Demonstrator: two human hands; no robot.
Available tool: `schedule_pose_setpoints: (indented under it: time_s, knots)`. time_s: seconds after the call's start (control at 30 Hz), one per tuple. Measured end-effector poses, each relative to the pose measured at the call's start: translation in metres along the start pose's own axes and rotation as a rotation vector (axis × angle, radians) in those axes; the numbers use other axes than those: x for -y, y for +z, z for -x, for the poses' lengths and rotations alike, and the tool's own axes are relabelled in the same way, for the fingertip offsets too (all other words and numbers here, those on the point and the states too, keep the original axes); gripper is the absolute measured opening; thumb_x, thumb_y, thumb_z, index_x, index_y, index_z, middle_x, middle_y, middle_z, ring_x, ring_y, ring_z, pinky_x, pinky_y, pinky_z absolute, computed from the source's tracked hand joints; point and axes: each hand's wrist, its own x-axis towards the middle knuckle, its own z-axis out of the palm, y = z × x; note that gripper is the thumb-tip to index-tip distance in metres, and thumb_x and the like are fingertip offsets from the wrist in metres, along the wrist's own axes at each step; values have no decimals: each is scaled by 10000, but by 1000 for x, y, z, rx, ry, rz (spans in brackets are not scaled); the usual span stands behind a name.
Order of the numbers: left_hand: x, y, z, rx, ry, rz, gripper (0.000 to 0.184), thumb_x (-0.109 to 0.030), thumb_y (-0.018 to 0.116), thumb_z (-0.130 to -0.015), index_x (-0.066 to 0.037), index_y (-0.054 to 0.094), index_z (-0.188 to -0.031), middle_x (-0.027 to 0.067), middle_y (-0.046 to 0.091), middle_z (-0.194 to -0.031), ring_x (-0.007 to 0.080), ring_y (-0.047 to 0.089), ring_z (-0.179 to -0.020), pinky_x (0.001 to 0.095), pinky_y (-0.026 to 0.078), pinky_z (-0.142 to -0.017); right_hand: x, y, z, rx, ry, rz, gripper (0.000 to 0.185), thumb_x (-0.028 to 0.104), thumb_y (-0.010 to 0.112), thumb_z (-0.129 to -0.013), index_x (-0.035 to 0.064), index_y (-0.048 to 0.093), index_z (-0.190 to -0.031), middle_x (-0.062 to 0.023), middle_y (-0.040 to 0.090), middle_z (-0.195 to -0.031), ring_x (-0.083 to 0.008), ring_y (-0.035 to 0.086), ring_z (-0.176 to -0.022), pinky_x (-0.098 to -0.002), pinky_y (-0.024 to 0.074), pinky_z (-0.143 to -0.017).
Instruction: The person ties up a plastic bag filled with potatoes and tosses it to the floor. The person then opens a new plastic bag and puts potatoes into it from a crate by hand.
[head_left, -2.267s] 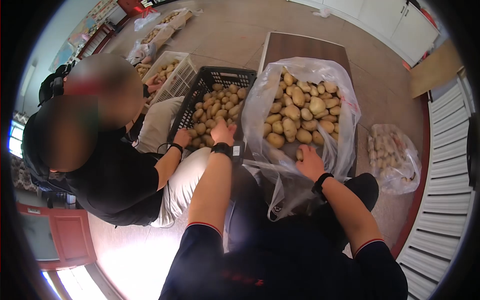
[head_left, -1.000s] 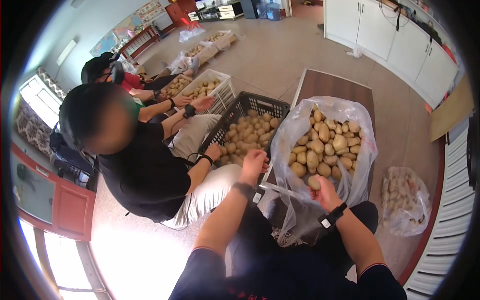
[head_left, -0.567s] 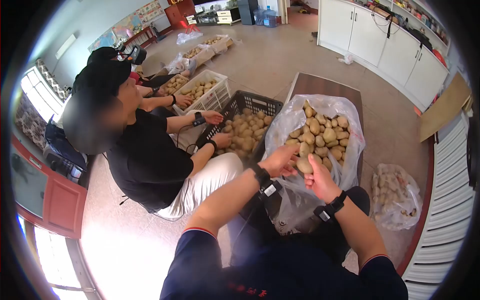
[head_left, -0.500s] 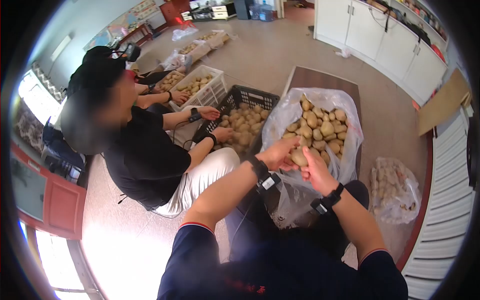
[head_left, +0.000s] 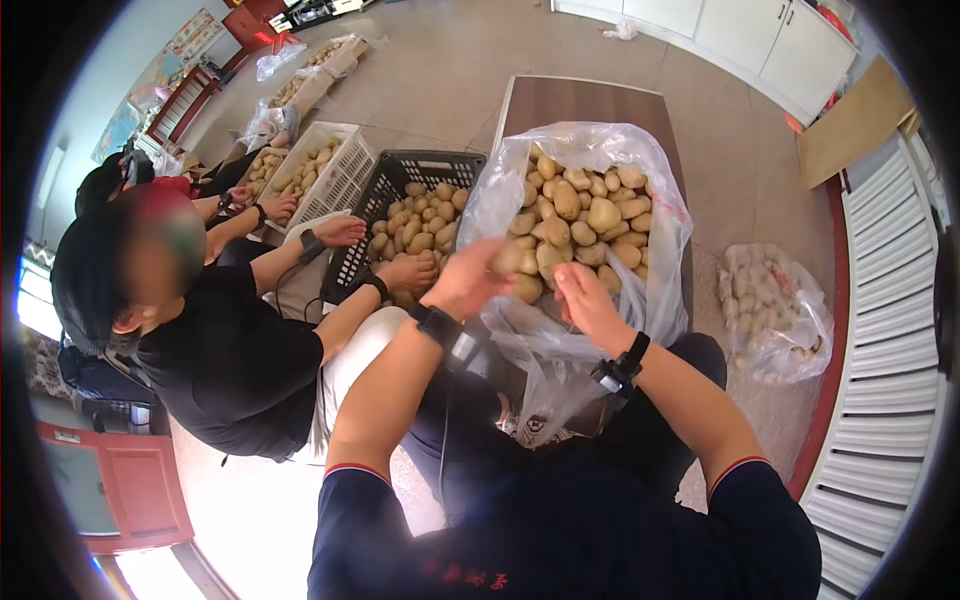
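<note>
My left hand [head_left: 466,281], blurred by motion, is closed around a potato [head_left: 507,258] at the left side of the clear plastic bag's mouth. To its right, my right hand [head_left: 592,306] is held with fingers curled together over the front of the bag. Whether anything is pinched in it I cannot make out. The open plastic bag [head_left: 665,180] stands before me, its edge folded outward, filled with loose potatoes [head_left: 603,215]. Dark bands with small devices sit on both my wrists.
On my left, a seated person reaches into a black crate [head_left: 360,220] of potatoes. Beyond it stands a white crate [head_left: 345,172] of potatoes, with another person's hands beside it. A wooden board [head_left: 590,100] lies under the bag. At right sits another potato bag [head_left: 775,315].
My hands have moved apart; the left carries the potato away leftward, and the right no longer touches it. The camera view has shifted. The neighbour's hands stay at the black crate.
</note>
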Motion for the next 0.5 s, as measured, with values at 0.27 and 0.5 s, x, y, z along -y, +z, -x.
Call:
schedule_pose_setpoints:
  time_s: [0.27, 0.5]
  knots:
    - [17, -102, -49, -372, 29, 140, 260, -263, 502, -983, -59, 520, -1143, 117, 593, -1017, 275, 597, -850, 410, 547, -712, -54, -44, -34, -232, -388, 703, 365, 197, 616, -877, 44, 544, -1200, -183, 596, -1086, -368, 609, -936, -434, 499, -810]
    - [26, -139, -57, -532, 98, 150, 244, -218, 481, -997, -48, 503, -1170, 133, 590, -1082, 270, 607, -926, 423, 579, -745, -30, -5, -47, -55, -253, 957, 556, 204, 653, -853, 172, 424, -1359, -196, 502, -1181, -389, 625, -897, -466, 527, -761]
